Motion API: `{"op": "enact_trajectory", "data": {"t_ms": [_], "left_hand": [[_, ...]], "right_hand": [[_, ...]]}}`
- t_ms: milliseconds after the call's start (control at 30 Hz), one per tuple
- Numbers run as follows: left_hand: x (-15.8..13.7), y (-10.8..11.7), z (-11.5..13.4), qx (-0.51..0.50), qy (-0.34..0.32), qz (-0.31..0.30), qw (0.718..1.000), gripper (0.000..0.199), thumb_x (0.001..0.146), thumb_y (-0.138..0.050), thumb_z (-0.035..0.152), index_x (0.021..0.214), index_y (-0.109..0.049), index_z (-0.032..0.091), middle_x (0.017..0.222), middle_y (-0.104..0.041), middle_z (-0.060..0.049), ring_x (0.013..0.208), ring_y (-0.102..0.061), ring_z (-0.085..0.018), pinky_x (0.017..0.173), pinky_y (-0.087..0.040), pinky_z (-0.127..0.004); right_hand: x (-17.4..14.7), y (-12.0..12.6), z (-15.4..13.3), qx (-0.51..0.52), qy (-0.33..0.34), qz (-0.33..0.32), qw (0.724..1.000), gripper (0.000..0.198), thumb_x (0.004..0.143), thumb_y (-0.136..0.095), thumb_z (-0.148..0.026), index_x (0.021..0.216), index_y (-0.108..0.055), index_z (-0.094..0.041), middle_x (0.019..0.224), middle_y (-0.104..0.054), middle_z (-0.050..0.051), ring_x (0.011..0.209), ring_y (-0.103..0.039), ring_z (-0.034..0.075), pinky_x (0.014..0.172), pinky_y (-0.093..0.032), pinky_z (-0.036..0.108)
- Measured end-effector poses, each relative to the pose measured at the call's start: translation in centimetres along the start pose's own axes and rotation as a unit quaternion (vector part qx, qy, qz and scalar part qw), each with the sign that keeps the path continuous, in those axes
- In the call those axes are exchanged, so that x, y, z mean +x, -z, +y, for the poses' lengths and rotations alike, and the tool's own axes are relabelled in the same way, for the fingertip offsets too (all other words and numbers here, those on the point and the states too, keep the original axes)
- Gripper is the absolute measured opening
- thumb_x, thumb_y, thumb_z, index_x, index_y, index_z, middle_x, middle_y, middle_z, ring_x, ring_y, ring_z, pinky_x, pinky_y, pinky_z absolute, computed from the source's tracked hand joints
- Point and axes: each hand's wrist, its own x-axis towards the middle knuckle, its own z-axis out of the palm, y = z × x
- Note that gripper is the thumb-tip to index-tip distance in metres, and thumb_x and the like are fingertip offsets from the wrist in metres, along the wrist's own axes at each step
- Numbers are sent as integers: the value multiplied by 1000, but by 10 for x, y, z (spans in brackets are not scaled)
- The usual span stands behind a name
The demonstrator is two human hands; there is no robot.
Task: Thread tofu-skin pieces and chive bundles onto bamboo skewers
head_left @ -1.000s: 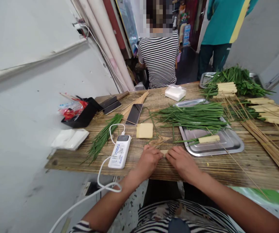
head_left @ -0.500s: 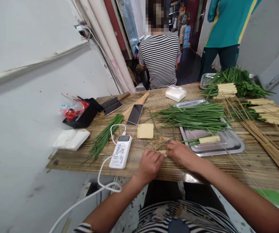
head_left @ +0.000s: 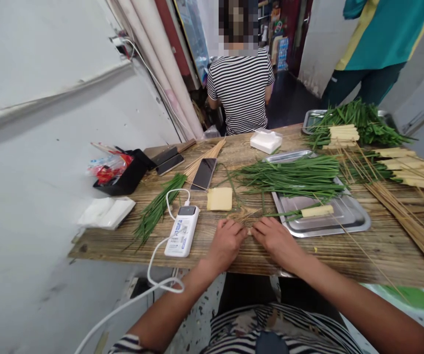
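Note:
My left hand (head_left: 229, 242) and my right hand (head_left: 274, 237) lie close together at the table's front, fingers curled over a pale tofu-skin roll (head_left: 249, 231). Only a short piece of the roll shows between them; the rest is under my fingers. Just beyond my left hand sits a small stack of square yellow tofu-skin sheets (head_left: 220, 199). To the right, a finished-looking roll with green chives poking out (head_left: 317, 211) rests on a metal tray (head_left: 355, 221), a skewer across it. A heap of long chives (head_left: 293, 174) covers the tray's far part.
Left of my hands are a white power bank (head_left: 182, 232) with a cable, a phone (head_left: 203, 174) and a chive bunch (head_left: 158, 209). Long bamboo skewers (head_left: 407, 216) and skewered rolls (head_left: 414, 167) lie right. Two people (head_left: 239, 88) are beyond the wooden table (head_left: 123, 241).
My fingers have drawn closer together over the roll, so less of it shows. The person in teal has shifted to the right.

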Motion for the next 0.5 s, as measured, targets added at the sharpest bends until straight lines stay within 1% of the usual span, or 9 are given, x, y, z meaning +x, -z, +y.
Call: {"op": "enact_trajectory", "data": {"t_ms": [67, 200, 300, 333, 400, 467, 500], "left_hand": [[0, -1, 1, 9, 3, 17, 1000, 19, 95, -43, 23, 100, -61, 19, 92, -66, -5, 85, -54, -18, 82, -31, -37], [-3, -10, 4, 4, -16, 81, 997, 21, 95, -43, 23, 110, -58, 18, 98, -67, -7, 89, -56, -17, 86, -31, -37], [-1, -15, 3, -16, -30, 105, 994, 20, 95, -43, 20, 105, -60, 18, 95, -68, -6, 88, -57, -16, 87, -33, -36], [1, -15, 3, -20, -31, 103, 994, 20, 95, -43, 19, 103, -61, 18, 92, -68, -5, 85, -57, -16, 86, -33, -35], [4, -13, 2, -29, -30, 87, 995, 21, 95, -42, 19, 101, -63, 19, 87, -68, -4, 81, -55, -16, 82, -35, -34], [7, -10, 1, -38, -27, 68, 997, 22, 95, -42, 20, 101, -63, 19, 83, -67, -4, 78, -54, -16, 77, -35, -33], [8, -9, 1, -41, -24, 62, 997, 23, 95, -42, 21, 101, -64, 19, 82, -66, -5, 77, -53, -17, 75, -35, -32]], "right_hand": [[2, -2, 2, -3, 7, -5, 1000, 14, 90, -49, -15, 91, -63, -14, 84, -57, 6, 84, -43, 20, 73, -32, 34], [8, -2, 7, -12, 19, -14, 1000, 15, 90, -49, -16, 83, -63, -13, 83, -57, 7, 85, -44, 20, 74, -35, 35], [12, 1, 5, -21, 8, -25, 999, 20, 91, -46, -16, 82, -63, -13, 84, -58, 7, 85, -47, 20, 74, -38, 35], [11, 3, 4, -23, 3, -24, 999, 21, 92, -44, -16, 85, -64, -13, 86, -59, 8, 85, -48, 20, 74, -39, 35], [3, 9, 3, -20, -7, -6, 1000, 22, 92, -42, -14, 98, -63, -13, 95, -60, 9, 88, -49, 20, 77, -41, 34], [-15, 19, 7, -12, -25, 43, 999, 27, 92, -42, -13, 112, -59, -13, 106, -59, 10, 93, -50, 20, 82, -42, 33], [-28, 25, 11, -11, -45, 71, 996, 30, 92, -42, -13, 117, -57, -12, 109, -59, 11, 96, -50, 21, 84, -43, 33]]}}
